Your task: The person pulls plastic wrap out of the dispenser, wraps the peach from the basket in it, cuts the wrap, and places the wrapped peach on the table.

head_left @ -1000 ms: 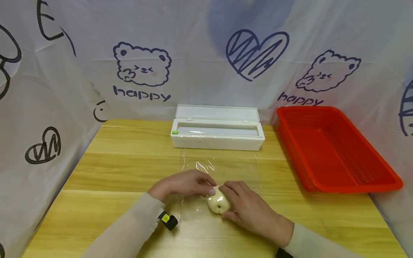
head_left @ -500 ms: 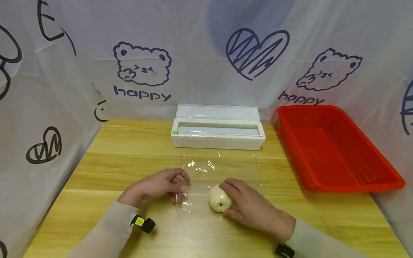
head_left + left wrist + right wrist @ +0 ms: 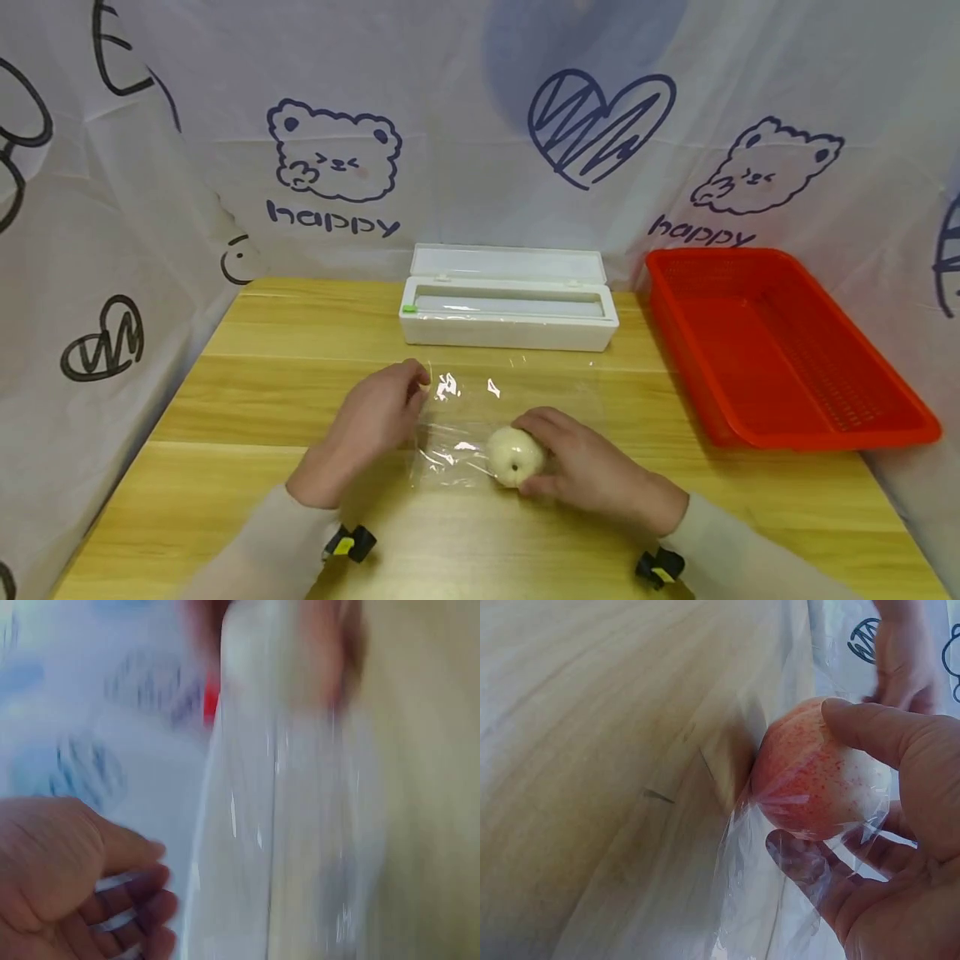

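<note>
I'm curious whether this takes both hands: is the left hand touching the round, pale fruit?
Apart. The head view shows a plain gap between the left hand and the fruit, with clear film spread across it.

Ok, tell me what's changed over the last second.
The left hand moved off the fruit, leftward to the edge of the clear film, then forward toward the white box. The right hand still holds the fruit; the white box and red basket stayed put.

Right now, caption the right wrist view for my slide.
The right hand's fingers hold a red-flecked fruit partly covered by clear film at a wood-grain table.
</note>
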Action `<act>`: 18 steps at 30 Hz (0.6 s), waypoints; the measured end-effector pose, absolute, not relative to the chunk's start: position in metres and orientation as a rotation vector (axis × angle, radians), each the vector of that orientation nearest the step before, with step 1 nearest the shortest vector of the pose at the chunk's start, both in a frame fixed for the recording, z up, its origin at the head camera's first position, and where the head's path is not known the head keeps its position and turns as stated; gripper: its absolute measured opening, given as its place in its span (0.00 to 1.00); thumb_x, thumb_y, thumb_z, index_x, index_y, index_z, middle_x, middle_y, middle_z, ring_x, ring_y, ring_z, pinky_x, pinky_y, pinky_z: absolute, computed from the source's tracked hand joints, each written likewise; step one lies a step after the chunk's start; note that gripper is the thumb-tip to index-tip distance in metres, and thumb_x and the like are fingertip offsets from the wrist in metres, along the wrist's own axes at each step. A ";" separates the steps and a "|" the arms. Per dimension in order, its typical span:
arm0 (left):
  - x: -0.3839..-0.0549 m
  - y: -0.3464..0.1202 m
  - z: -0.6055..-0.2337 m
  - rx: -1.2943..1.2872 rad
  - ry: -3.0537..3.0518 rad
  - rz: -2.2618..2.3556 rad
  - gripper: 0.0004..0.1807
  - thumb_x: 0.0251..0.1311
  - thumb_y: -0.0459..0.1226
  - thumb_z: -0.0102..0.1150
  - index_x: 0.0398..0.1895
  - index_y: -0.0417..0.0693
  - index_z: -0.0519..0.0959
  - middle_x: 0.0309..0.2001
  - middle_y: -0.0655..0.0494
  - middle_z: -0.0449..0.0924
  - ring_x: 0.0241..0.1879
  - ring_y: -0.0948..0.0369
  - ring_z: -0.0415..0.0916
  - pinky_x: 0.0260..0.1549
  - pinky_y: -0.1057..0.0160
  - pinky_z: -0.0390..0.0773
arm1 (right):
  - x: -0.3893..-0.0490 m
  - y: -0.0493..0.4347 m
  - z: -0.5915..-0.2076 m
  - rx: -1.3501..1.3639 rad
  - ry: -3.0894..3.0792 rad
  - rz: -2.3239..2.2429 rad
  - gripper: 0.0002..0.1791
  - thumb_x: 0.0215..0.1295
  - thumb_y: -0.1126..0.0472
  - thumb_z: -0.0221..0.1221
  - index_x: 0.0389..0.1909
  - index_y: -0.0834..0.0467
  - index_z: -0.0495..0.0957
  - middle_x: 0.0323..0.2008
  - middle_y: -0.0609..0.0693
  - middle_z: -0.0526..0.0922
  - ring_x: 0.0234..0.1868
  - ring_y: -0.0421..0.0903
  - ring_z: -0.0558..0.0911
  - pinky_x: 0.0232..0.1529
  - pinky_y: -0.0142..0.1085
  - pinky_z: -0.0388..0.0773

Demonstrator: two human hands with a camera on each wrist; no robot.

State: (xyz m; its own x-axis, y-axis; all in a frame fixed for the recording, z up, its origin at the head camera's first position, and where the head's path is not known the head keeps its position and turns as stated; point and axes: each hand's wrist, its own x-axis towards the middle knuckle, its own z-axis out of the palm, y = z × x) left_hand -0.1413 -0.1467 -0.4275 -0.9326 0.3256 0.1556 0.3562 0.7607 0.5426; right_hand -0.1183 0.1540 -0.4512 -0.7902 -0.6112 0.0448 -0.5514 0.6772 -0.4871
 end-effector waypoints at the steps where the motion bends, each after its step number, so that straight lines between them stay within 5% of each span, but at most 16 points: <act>1: -0.135 -0.137 -0.426 -0.646 -2.825 -0.814 0.08 0.70 0.35 0.66 0.49 0.44 0.82 0.40 0.54 0.85 0.39 0.58 0.80 0.40 0.57 0.82 | -0.119 0.154 -0.451 -0.949 2.753 -0.750 0.36 0.59 0.51 0.78 0.67 0.54 0.75 0.65 0.50 0.77 0.63 0.48 0.80 0.66 0.51 0.79; 6: -0.111 -0.098 -0.432 -1.118 -2.567 -0.549 0.29 0.57 0.47 0.80 0.58 0.47 0.80 0.53 0.54 0.82 0.56 0.55 0.79 0.59 0.54 0.80 | -0.125 0.155 -0.447 -0.897 2.689 -0.806 0.35 0.60 0.51 0.77 0.67 0.51 0.75 0.64 0.46 0.78 0.60 0.44 0.80 0.63 0.47 0.80; 10: -0.107 -0.081 -0.446 -1.194 -2.615 -0.472 0.46 0.49 0.54 0.83 0.70 0.50 0.72 0.57 0.55 0.78 0.59 0.56 0.77 0.60 0.54 0.79 | -0.129 0.158 -0.447 -0.848 2.639 -0.854 0.35 0.61 0.51 0.77 0.67 0.48 0.75 0.65 0.42 0.77 0.60 0.41 0.79 0.63 0.45 0.80; 18: -0.115 -0.074 -0.459 -1.187 -2.699 -0.551 0.47 0.52 0.52 0.82 0.73 0.52 0.69 0.57 0.56 0.78 0.51 0.59 0.79 0.54 0.57 0.82 | -0.140 0.164 -0.456 -0.897 2.562 -1.000 0.34 0.61 0.47 0.77 0.67 0.48 0.78 0.65 0.43 0.80 0.57 0.42 0.81 0.57 0.38 0.82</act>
State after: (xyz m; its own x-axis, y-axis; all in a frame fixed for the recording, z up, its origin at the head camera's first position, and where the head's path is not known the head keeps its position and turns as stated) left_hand -0.1150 -0.0742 -0.4589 -0.6784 0.6825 0.2720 0.7345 0.6214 0.2728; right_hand -0.1401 0.1641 -0.4555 -0.7799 -0.6259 -0.0072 -0.4553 0.5752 -0.6795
